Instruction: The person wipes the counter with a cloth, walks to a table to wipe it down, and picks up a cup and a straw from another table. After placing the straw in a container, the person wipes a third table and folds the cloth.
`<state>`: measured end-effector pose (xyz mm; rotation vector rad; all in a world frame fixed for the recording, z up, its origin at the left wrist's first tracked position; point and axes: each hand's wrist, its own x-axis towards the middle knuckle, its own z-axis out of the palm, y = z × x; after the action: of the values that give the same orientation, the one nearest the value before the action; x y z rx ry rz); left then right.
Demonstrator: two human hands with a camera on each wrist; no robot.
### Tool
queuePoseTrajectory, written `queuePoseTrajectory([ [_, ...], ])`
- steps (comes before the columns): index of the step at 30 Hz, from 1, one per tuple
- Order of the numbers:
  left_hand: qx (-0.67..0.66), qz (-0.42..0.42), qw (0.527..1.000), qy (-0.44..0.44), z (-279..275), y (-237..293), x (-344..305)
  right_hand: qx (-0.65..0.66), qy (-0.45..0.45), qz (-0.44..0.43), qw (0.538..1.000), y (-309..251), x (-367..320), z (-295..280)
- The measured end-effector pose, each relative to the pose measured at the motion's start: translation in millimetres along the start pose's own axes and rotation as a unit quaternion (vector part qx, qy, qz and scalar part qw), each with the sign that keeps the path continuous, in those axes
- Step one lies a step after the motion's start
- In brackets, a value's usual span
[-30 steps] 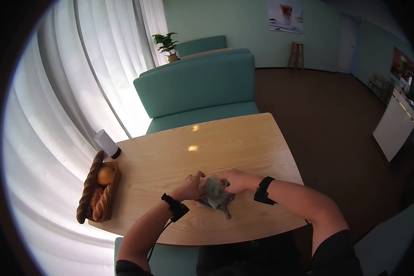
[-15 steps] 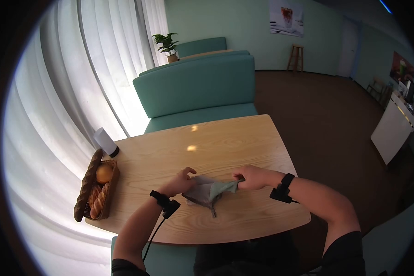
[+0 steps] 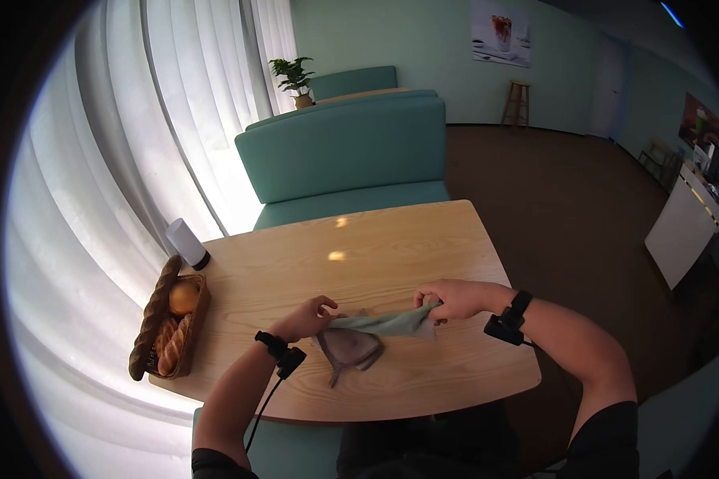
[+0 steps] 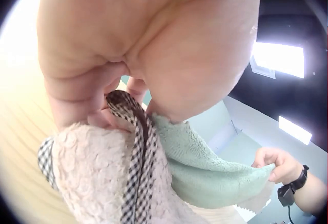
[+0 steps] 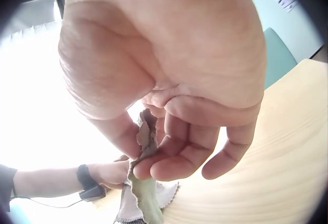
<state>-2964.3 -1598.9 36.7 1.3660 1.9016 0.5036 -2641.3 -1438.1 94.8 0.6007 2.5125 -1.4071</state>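
A green towelling cloth [image 3: 387,323] is stretched between the two hands just over the table. My left hand [image 3: 299,319] pinches its left end, together with a pale, fluffy cloth [image 4: 92,170] edged in black-and-white check. That pale cloth [image 3: 350,349] hangs down toward the wooden tabletop in the head view. My right hand [image 3: 459,299] pinches the other end of the green cloth between thumb and fingertips. In the right wrist view the gripped edge [image 5: 148,134] is folded and frayed, while the little finger stands apart from it.
On the table's left side stands a wicker basket [image 3: 201,323] of bread, with a long dark loaf [image 3: 153,323] along its outer side. A white cylinder with a black base [image 3: 186,242] is behind it. A teal bench [image 3: 343,152] faces the wooden table [image 3: 423,239] from across.
The hands have moved apart, the right hand going right and the left hand slightly left. The bunched cloth has been spread out, its green part now drawn into a strip.
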Motion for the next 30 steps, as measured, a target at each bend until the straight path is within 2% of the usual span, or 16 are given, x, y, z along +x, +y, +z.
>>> queuePoseTrajectory([
  [1,0.002,0.008,1.0,0.007,0.6,-5.7,1.5,-0.004,0.01,-0.014,1.0,-3.9,-2.5,0.1],
  [4,0.024,0.043,0.998,0.029,1.0,-17.6,4.5,-0.196,0.038,-0.098,0.975,-16.7,-12.0,21.0],
  [7,0.079,0.057,0.993,0.072,3.2,-23.3,7.6,-0.257,-0.003,-0.135,0.957,-26.7,-19.2,39.7],
  [9,0.104,0.086,0.985,0.11,4.4,-22.7,4.7,-0.201,0.037,-0.17,0.964,-35.1,-18.6,37.8],
  [11,0.109,0.145,0.972,0.15,7.5,-0.2,-9.3,-0.152,0.086,-0.181,0.968,-48.2,-18.3,29.2],
  [13,-0.013,0.187,0.976,0.114,15.2,35.6,-24.3,-0.105,0.144,-0.168,0.969,-63.8,-15.2,16.3],
  [14,-0.074,0.205,0.971,0.097,20.4,55.5,-31.2,-0.122,0.181,-0.19,0.957,-66.3,-10.5,11.0],
  [17,-0.113,0.305,0.943,0.076,36.6,107.2,-40.5,-0.161,0.274,-0.252,0.914,-67.9,9.3,-2.5],
  [19,-0.105,0.248,0.958,0.098,39.4,136.6,-36.3,-0.171,0.317,-0.283,0.889,-72.8,18.7,-9.3],
  [20,-0.102,0.221,0.964,0.109,37.2,145.0,-34.2,-0.156,0.319,-0.259,0.898,-78.8,18.7,-12.5],
  [22,-0.155,0.261,0.946,0.111,33.0,137.4,-7.6,-0.126,0.325,-0.205,0.915,-91.2,12.0,-20.3],
  [24,-0.223,0.308,0.918,0.116,30.9,130.5,18.6,-0.126,0.342,-0.209,0.908,-90.8,5.6,-28.8],
  [28,-0.221,0.236,0.943,0.075,15.5,132.1,17.5,-0.14,0.325,-0.191,0.915,-83.0,-5.9,-47.5],
  [30,-0.26,0.27,0.925,0.071,19.0,141.0,11.3,-0.135,0.313,-0.171,0.924,-79.2,-8.1,-54.3],
])
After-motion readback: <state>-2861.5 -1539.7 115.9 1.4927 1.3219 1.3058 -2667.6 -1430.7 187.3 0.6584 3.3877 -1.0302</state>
